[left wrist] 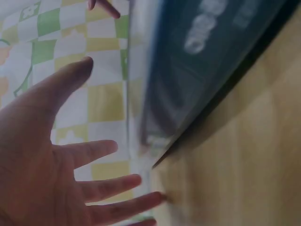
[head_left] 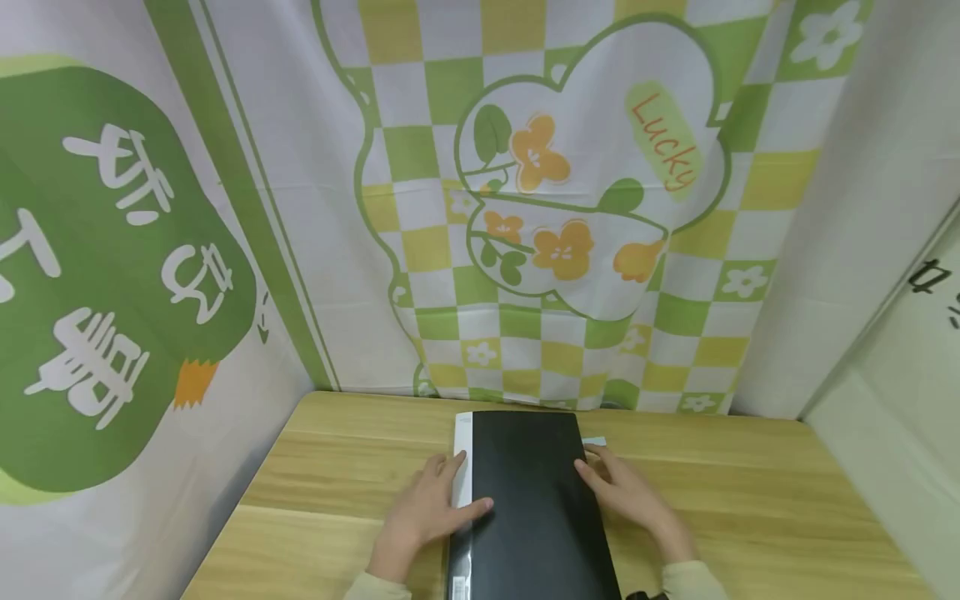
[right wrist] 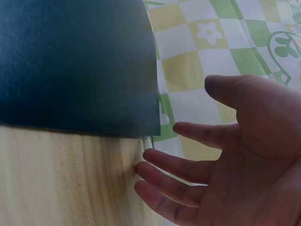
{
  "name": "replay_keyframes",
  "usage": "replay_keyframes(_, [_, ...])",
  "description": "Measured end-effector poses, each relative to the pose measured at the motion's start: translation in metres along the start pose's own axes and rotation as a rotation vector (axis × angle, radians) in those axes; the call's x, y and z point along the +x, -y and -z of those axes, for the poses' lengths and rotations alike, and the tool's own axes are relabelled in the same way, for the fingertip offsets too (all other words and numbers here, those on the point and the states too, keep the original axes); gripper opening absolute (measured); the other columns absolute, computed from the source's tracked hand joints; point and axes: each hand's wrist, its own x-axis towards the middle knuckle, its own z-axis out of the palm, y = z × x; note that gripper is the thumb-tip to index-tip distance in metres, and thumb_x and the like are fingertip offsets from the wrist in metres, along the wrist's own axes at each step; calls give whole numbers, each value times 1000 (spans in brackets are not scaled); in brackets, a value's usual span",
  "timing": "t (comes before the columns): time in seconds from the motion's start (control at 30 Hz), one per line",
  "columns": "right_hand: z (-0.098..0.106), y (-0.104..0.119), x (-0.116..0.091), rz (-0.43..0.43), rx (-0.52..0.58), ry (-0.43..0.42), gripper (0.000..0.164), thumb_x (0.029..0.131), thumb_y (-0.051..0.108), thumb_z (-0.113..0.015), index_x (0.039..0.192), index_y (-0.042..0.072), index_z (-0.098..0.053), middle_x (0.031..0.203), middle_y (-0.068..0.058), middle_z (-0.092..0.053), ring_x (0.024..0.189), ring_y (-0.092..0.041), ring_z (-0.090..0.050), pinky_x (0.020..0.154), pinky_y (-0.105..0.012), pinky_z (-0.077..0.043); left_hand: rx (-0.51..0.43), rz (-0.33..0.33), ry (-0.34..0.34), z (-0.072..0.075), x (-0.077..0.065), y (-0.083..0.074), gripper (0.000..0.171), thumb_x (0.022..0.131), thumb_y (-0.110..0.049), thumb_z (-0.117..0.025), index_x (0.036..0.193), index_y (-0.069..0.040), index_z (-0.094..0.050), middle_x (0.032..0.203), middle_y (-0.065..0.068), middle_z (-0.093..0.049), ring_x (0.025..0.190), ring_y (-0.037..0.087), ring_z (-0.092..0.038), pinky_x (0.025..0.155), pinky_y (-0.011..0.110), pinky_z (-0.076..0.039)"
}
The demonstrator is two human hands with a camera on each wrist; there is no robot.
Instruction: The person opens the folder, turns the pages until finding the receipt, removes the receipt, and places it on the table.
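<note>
We see a wood-grain bench (head_left: 750, 500) with rounded far corners. Behind its far edge hangs a green, yellow and white checked cloth (head_left: 453, 171); beyond the left edge, a white cloth (head_left: 262, 125) with a green patch (head_left: 127, 275); beyond the right, a pale panel (head_left: 885, 417), perhaps fabric too.

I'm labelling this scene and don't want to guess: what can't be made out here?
Black folder: near end cut off by the head view's bottom edge.
Pale piece: head view, too little shows past folder and right hand.
Folder's pale marks: left wrist view, blurred.
Dark object: head view, cut off by bottom edge.
</note>
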Motion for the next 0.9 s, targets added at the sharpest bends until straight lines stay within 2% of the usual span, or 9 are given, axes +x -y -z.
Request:
replay_keyframes(0.13, [-1, 9, -2, 0, 25, 6, 69, 110, 46, -52, 153, -8, -45, 134, -33, -64, 120, -48, -65, 98, -62, -53, -5, -34, -17, -15, 5, 4, 97, 90, -75, -66, 154, -4, -48, 148, 27, -46, 131, 45, -51, 101, 60, -51])
replay_keyframes(0.23, [-2, 14, -3, 0, 24, 9, 65, 111, 42, -52, 152, -8, -47, 133, -33, -64, 121, -49, -64, 98, -62, -53, 10, -62, -58, -25, 7, 7, 98, 88, -73, -71, 150, -1, -48, 141, 24, -45, 122, 38, -50, 94, 53, -54])
replay_keyframes(0.33, [-2, 16, -2, -17, 37, 13, 61, 112, 39, -52, 150, -7, -49, 134, -33, -63, 122, -50, -63, 98, -62, -53, 0, -84, -89, -31, 8, 7, 97, 85, -69, -77, 147, 1, -48, 140, 23, -43, 121, 37, -48, 94, 52, -54])
replay_keyframes(0.5, [-2, 16, -1, -44, 47, 13, 58, 112, 39, -51, 148, -6, -52, 135, -32, -63, 124, -50, -62, 99, -63, -52, -35, -113, -95, -32, 7, 6, 96, 87, -63, -79, 147, 5, -47, 146, 27, -41, 128, 42, -47, 102, 57, -51])
replay_keyframes(0.6, [-1, 18, -1, -62, 61, -1, 55, 111, 38, -54, 145, -5, -56, 135, -28, -64, 123, -47, -63, 100, -61, -53, -38, -124, -94, -33, 6, 5, 95, 89, -61, -79, 147, 7, -47, 146, 27, -41, 127, 42, -48, 102, 58, -51])
replay_keyframes(0.73, [0, 21, -2, -66, 80, -35, 49, 110, 35, -59, 139, -4, -62, 133, -22, -68, 122, -43, -64, 102, -59, -53, -44, -115, -85, -30, 4, 2, 94, 88, -58, -81, 147, 8, -47, 144, 26, -42, 126, 41, -49, 102, 57, -51])
replay_keyframes(0.9, [2, 25, -4, -77, 162, -54, 50, 109, 33, -60, 140, -6, -61, 137, -24, -65, 126, -44, -62, 99, -55, -55, -62, -99, -52, -24, 2, -2, 93, 90, -54, -81, 149, 9, -46, 145, 27, -43, 128, 42, -50, 105, 57, -49])
